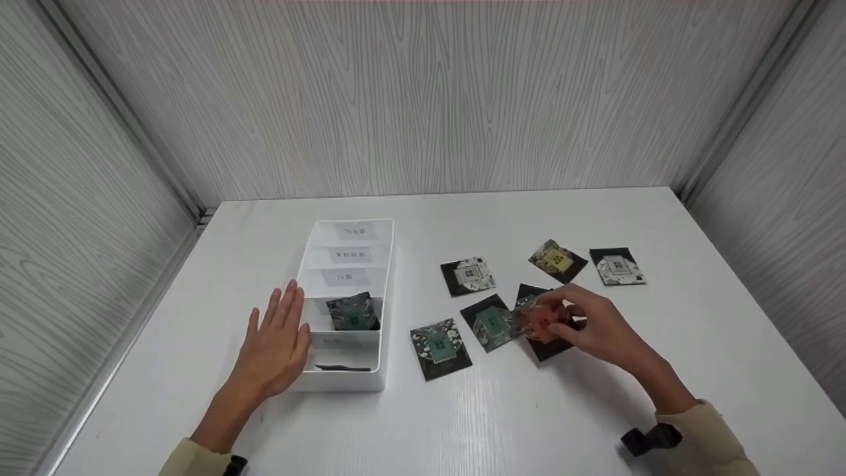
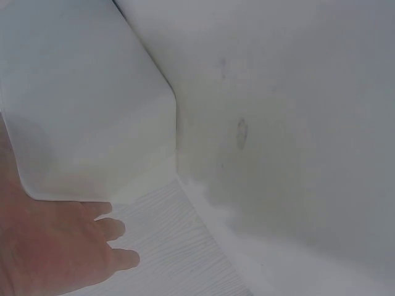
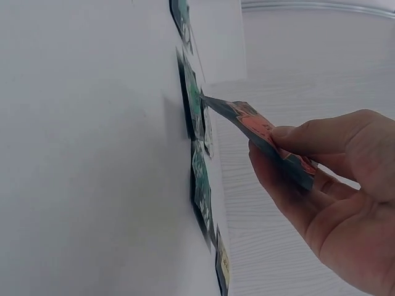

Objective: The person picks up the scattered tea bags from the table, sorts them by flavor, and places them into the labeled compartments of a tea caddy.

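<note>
My right hand [image 1: 591, 324] pinches a small red-and-black sachet [image 1: 540, 322] between thumb and fingers, raised above the table. In the right wrist view the red sachet [image 3: 254, 126] is tilted, clear of the tabletop. Beneath it lies a dark sachet [image 1: 552, 350], mostly hidden, beside a green-labelled one [image 1: 492, 322]. My left hand [image 1: 271, 350] rests with straight fingers along the left side of a white divided box [image 1: 340, 381]. A green-labelled sachet [image 1: 353, 313] leans in the box's second compartment from the front; a dark sachet [image 1: 342, 367] shows edge-on in the front one.
Another green-labelled sachet [image 1: 439, 349] lies just right of the box. Farther back are two white-labelled sachets, one on the left [image 1: 468, 275] and one on the right [image 1: 618, 266], with a yellow-labelled sachet [image 1: 558, 260] between them. Wood-grain panels [image 1: 429, 99] enclose the table.
</note>
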Demonstrator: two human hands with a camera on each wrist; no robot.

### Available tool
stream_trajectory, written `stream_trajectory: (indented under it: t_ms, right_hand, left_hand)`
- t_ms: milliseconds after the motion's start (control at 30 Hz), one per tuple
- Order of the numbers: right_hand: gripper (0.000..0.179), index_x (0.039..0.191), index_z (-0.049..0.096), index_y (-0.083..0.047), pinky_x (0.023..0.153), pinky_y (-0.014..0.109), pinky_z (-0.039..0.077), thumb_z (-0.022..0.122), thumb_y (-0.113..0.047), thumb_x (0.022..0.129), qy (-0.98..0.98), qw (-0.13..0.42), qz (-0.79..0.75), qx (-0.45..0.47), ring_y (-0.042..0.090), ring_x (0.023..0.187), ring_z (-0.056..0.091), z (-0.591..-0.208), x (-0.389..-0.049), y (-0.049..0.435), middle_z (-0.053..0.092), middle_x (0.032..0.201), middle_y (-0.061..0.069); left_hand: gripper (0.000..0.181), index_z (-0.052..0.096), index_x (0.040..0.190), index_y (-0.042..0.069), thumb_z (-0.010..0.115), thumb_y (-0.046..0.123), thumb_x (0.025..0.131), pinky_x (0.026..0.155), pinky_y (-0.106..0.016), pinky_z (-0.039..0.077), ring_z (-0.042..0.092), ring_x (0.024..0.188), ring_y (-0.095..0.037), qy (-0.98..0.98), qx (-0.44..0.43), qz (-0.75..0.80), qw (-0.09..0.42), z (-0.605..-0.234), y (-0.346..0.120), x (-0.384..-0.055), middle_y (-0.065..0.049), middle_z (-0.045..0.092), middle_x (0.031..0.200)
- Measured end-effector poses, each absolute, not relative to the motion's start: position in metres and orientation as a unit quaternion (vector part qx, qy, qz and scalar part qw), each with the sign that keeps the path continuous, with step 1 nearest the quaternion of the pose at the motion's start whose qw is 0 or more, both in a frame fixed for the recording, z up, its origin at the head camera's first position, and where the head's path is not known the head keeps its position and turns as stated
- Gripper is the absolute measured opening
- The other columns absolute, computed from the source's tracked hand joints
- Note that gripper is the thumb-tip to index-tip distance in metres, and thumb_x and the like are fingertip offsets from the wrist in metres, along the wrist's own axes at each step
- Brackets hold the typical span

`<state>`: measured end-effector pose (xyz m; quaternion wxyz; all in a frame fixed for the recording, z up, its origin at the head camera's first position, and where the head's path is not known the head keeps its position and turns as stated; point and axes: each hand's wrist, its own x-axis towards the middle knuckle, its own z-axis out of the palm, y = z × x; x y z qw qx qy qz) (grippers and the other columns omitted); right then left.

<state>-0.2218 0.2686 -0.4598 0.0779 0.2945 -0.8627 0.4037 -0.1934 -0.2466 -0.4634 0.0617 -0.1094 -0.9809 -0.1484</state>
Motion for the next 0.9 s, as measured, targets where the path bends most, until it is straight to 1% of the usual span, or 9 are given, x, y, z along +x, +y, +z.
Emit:
stream_trajectory:
  t_ms: [167,333,433,567,633,800,900]
  right_hand:
    - [0.049,0.126,0.068,-0.008,0.074,0.034,0.060,0.078,0.012,0.083,-0.854,0.103,0.415,0.296,0.020,0.086,0.068,-0.454,-0.222,0.267,0.066,0.112,0.006]
    - [0.048,0.128,0.068,-0.009,0.079,0.041,0.061,0.077,0.011,0.085,-0.852,0.103,0.423,0.289,0.021,0.093,0.069,-0.446,-0.224,0.263,0.066,0.118,0.006]
    - [0.047,0.129,0.068,-0.010,0.080,0.040,0.061,0.077,0.008,0.087,-0.856,0.099,0.420,0.285,0.019,0.094,0.069,-0.440,-0.227,0.256,0.065,0.121,0.005]
    - [0.045,0.131,0.067,-0.010,0.074,0.034,0.060,0.078,0.003,0.089,-0.862,0.103,0.412,0.278,0.016,0.091,0.068,-0.430,-0.230,0.246,0.065,0.122,0.004]
    - [0.046,0.131,0.067,-0.010,0.072,0.034,0.059,0.078,0.003,0.089,-0.862,0.107,0.414,0.274,0.015,0.090,0.067,-0.426,-0.231,0.243,0.066,0.120,0.003]
    - [0.044,0.131,0.067,-0.011,0.080,0.035,0.059,0.077,0.001,0.090,-0.852,0.110,0.436,0.266,0.016,0.095,0.065,-0.417,-0.236,0.233,0.064,0.120,0.004]
    - [0.044,0.132,0.067,-0.010,0.078,0.032,0.058,0.076,0.003,0.090,-0.839,0.111,0.461,0.267,0.020,0.095,0.063,-0.412,-0.240,0.228,0.063,0.120,0.008]
  left_hand:
    - [0.065,0.017,0.162,-0.004,0.037,0.027,0.109,0.121,-0.066,0.005,0.008,0.156,-0.041,-0.981,-0.115,-0.146,0.062,-0.464,-0.242,-0.196,-0.019,0.012,0.170]
    - [0.065,0.017,0.161,-0.004,0.038,0.027,0.108,0.120,-0.067,0.006,0.008,0.156,-0.041,-0.980,-0.118,-0.144,0.064,-0.465,-0.241,-0.196,-0.019,0.013,0.170]
    - [0.065,0.017,0.162,-0.003,0.037,0.027,0.108,0.120,-0.067,0.005,0.007,0.156,-0.041,-0.980,-0.115,-0.147,0.064,-0.466,-0.244,-0.195,-0.019,0.013,0.170]
    - [0.065,0.017,0.162,-0.004,0.036,0.027,0.108,0.120,-0.067,0.005,0.007,0.156,-0.042,-0.980,-0.111,-0.148,0.067,-0.466,-0.246,-0.194,-0.019,0.012,0.170]
    - [0.065,0.017,0.162,-0.003,0.036,0.028,0.108,0.120,-0.067,0.005,0.007,0.156,-0.042,-0.980,-0.112,-0.148,0.068,-0.465,-0.246,-0.195,-0.018,0.012,0.170]
    - [0.065,0.017,0.162,-0.002,0.037,0.029,0.108,0.120,-0.068,0.004,0.007,0.156,-0.042,-0.980,-0.108,-0.151,0.070,-0.465,-0.247,-0.195,-0.017,0.012,0.171]
    - [0.066,0.016,0.163,-0.002,0.037,0.030,0.109,0.119,-0.068,0.004,0.006,0.156,-0.042,-0.980,-0.106,-0.155,0.067,-0.464,-0.247,-0.195,-0.017,0.010,0.171]
